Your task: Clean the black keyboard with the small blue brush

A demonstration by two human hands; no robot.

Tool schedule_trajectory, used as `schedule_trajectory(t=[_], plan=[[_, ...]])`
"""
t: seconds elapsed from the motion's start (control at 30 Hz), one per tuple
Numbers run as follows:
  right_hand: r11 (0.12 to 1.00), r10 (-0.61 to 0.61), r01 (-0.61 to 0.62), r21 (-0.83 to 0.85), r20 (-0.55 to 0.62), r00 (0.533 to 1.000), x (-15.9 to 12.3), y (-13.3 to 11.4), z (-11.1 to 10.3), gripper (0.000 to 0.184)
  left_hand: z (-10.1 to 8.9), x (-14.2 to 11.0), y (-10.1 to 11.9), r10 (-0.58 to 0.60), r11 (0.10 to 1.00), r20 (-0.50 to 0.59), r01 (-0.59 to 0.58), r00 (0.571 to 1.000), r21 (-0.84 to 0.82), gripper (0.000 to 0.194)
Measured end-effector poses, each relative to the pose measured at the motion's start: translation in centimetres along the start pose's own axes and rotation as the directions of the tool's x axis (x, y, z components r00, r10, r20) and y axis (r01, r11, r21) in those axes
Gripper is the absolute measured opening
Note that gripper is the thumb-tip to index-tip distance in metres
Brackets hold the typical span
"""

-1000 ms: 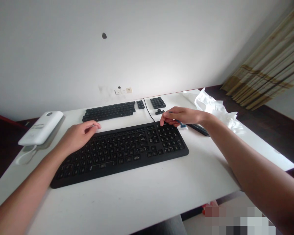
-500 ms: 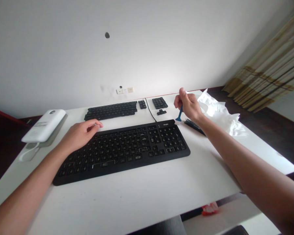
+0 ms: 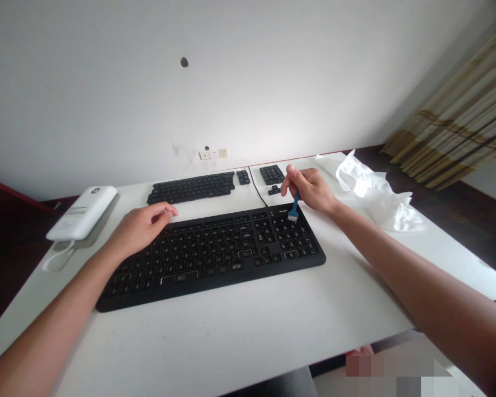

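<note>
A black keyboard (image 3: 215, 251) with its keycaps off lies across the white table, its key sockets bare. My left hand (image 3: 143, 229) lies over its far left corner, fingers curled in towards the thumb and hiding part of the edge. My right hand (image 3: 312, 190) is closed around the handle of a small blue brush (image 3: 295, 209), thumb up. The brush's pale bristles point down at the upper right of the keyboard, over the number-pad sockets. Whether they touch cannot be made out.
Behind the keyboard, removed black keycaps (image 3: 192, 187) are laid out in keyboard order, with number-pad keycaps (image 3: 271, 174) and arrow keycaps (image 3: 274, 190) further right. A white device (image 3: 82, 212) with a cord stands left. Crumpled white wrapping (image 3: 380, 198) lies right. A black cable (image 3: 257, 187) runs towards the wall.
My right hand has brought the brush left and down from beside the keyboard's far right corner to over the number pad. My left hand stays in place. The view has shifted slightly.
</note>
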State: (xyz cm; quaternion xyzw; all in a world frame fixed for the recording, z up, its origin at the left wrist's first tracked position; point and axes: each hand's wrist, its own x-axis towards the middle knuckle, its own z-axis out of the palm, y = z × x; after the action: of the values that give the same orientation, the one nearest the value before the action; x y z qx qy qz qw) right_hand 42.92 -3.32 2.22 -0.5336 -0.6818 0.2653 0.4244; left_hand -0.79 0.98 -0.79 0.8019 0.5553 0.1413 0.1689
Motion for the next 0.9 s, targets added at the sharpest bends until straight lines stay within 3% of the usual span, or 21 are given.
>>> schedule_trajectory(t=[0.17,0.3,0.43,0.6,0.73,0.9], plan=[[0.999,0.016,-0.013,0.035,-0.093,0.996,-0.1,-0.2,0.5,0.078,-0.1,0.0,0.3,-0.008,0.999,0.016,0.007,1.0,0.05,0.037],[0.999,0.027,-0.023,0.044,-0.074,0.997,-0.2,0.0,1.0,0.077,-0.1,0.0,0.3,-0.008,0.999,0.012,0.008,1.0,0.041,0.035],[0.997,0.023,-0.011,0.071,-0.172,0.985,-0.4,0.1,1.4,0.075,-0.1,-0.1,0.3,-0.014,0.999,0.016,0.014,1.0,0.049,0.036],[0.998,0.035,-0.038,0.057,0.051,0.998,-0.7,-0.3,1.5,0.078,-0.1,-0.1,0.4,-0.018,0.999,0.019,0.017,1.0,0.05,0.036],[0.999,0.028,-0.027,0.041,-0.04,0.999,-0.7,-0.6,1.3,0.076,-0.1,-0.1,0.4,-0.018,0.999,0.013,0.017,1.0,0.049,0.035],[0.997,0.051,-0.054,0.054,0.061,0.997,-0.6,-0.7,1.2,0.076,-0.1,-0.2,0.6,-0.011,0.999,0.009,0.011,1.0,0.043,0.034]])
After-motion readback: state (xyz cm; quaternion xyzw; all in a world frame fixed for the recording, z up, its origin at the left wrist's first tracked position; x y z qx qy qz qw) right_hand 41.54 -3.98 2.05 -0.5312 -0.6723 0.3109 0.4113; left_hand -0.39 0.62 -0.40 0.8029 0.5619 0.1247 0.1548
